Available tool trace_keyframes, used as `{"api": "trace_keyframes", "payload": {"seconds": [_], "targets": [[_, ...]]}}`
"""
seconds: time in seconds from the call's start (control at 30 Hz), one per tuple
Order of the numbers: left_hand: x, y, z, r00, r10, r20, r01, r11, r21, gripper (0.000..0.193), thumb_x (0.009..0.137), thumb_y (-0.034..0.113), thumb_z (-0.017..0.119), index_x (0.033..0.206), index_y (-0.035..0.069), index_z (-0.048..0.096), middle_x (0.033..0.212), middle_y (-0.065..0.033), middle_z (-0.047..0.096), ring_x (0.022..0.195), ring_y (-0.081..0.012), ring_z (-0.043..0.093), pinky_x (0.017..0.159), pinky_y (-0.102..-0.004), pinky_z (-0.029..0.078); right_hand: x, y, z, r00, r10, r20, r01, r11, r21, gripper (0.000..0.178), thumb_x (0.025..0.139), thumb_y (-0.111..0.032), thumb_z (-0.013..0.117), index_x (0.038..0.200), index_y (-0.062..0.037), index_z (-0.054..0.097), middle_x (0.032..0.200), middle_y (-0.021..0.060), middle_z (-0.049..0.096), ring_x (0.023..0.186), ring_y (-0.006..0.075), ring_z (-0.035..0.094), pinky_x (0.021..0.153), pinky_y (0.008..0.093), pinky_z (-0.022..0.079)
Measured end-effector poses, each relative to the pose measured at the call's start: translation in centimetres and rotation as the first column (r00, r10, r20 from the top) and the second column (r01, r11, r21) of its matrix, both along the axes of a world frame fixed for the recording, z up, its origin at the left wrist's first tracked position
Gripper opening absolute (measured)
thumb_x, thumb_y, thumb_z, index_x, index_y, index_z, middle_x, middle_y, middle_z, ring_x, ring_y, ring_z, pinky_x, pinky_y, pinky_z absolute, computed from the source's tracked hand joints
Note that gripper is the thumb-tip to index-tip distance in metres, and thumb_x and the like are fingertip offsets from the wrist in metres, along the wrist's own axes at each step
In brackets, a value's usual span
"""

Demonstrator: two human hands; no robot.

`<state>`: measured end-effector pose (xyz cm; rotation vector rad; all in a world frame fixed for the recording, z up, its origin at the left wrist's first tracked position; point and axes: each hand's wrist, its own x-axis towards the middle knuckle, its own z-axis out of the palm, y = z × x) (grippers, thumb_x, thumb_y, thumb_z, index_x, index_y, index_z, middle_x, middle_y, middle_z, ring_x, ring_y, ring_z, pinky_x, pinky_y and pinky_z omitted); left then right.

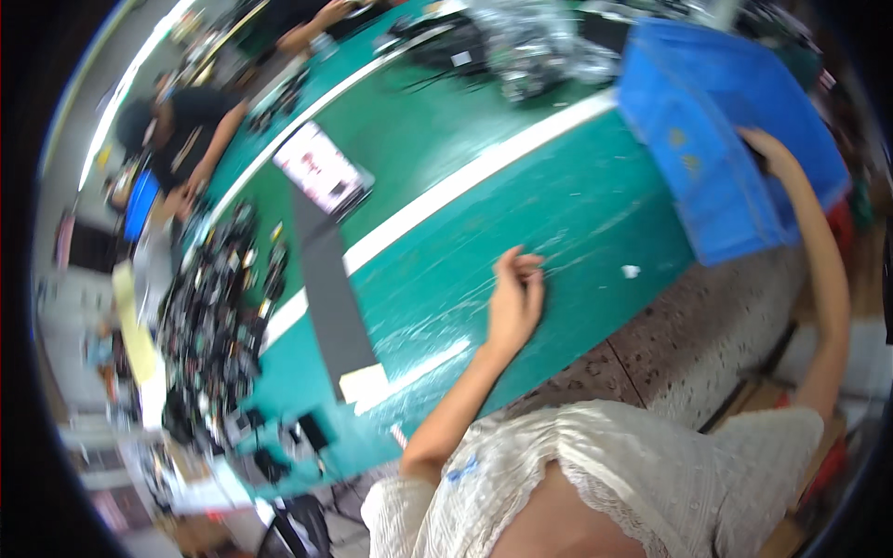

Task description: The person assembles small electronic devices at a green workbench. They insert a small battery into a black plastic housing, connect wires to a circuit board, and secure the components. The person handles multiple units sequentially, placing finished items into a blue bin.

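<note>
My left hand (514, 302) is over the green tabletop, near its front edge. Its fingers are loosely bent and apart, with nothing in them. On the right, my right arm reaches across to a blue fabric bin (665, 139), which sits tilted at the table's edge. My right hand (772, 151) is at the bin's opening, beside something dark too blurred to name. Whether its fingers grip anything cannot be made out.
A lit phone (321, 167) lies by a dark strip (326, 288) across the green table (577, 223). Black cabled parts (209, 316) heap up at left; clear plastic bags (539, 56) lie at the back. Another person (186, 139) works at far left.
</note>
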<state>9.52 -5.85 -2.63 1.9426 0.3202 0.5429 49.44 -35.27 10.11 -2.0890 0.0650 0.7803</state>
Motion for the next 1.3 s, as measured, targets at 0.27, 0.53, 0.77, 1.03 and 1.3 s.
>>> {"api": "trace_keyframes", "payload": {"seconds": [0.27,0.53,0.77,1.03,1.3], "targets": [[-0.8,0.7,1.3,0.994,0.075,0.081,-0.074,0.997,-0.019,0.039,0.087,0.0,0.05,0.121,-0.002,0.031,0.104,-0.0139,0.056,0.086,-0.0223,0.057,0.077,-0.0322,0.048,2.1,-3.6,-2.4,0.982,0.109,0.155,-0.073,0.973,-0.22,0.05,0.084,-0.033,0.058,0.115,0.006,0.052,0.105,0.0184,0.061,0.092,0.0266,0.061,0.076,0.0402,0.051],[-0.7,16.8,4.5,0.767,0.567,0.299,-0.639,0.718,0.276,0.025,0.088,0.005,0.049,0.112,0.0,0.044,0.1,-0.0135,0.056,0.09,-0.0242,0.056,0.079,-0.0327,0.045,2.9,-4.8,-1.3,0.964,0.109,0.244,-0.049,0.969,-0.241,0.054,0.084,-0.029,0.057,0.119,0.0103,0.047,0.106,0.022,0.059,0.094,0.028,0.061,0.077,0.0411,0.051],[-0.4,29.0,0.1,0.615,0.721,0.319,-0.788,0.578,0.213,0.036,0.091,0.018,0.051,0.115,-0.007,0.043,0.107,-0.0196,0.053,0.097,-0.028,0.055,0.085,-0.0358,0.043,2.7,-4.4,-2.2,0.981,0.083,0.176,-0.057,0.988,-0.147,0.048,0.087,-0.022,0.054,0.118,0.0132,0.046,0.103,0.0236,0.06,0.091,0.0275,0.061,0.077,0.0379,0.049],[2.5,30.5,-1.2,0.754,0.627,0.194,-0.635,0.772,-0.028,0.042,0.085,0.019,0.054,0.115,-0.007,0.04,0.102,-0.0216,0.057,0.095,-0.0272,0.058,0.084,-0.0347,0.043,5.8,-7.4,-3.0,0.87,0.261,0.418,-0.082,0.913,-0.4,0.041,0.089,-0.025,0.053,0.109,0.0099,0.052,0.096,0.0192,0.062,0.084,0.0245,0.06,0.073,0.0358,0.047],[1.1,31.8,-0.8,0.739,0.657,0.149,-0.668,0.743,0.039,0.037,0.095,0.03,0.043,0.11,-0.003,0.046,0.097,-0.0232,0.061,0.092,-0.0314,0.06,0.08,-0.0359,0.045,9.9,-9.2,-3.3,0.625,0.496,0.603,-0.02,0.782,-0.623,0.036,0.091,-0.031,0.051,0.091,0.0048,0.057,0.081,0.0119,0.059,0.073,0.0199,0.054,0.066,0.0336,0.043]]}}
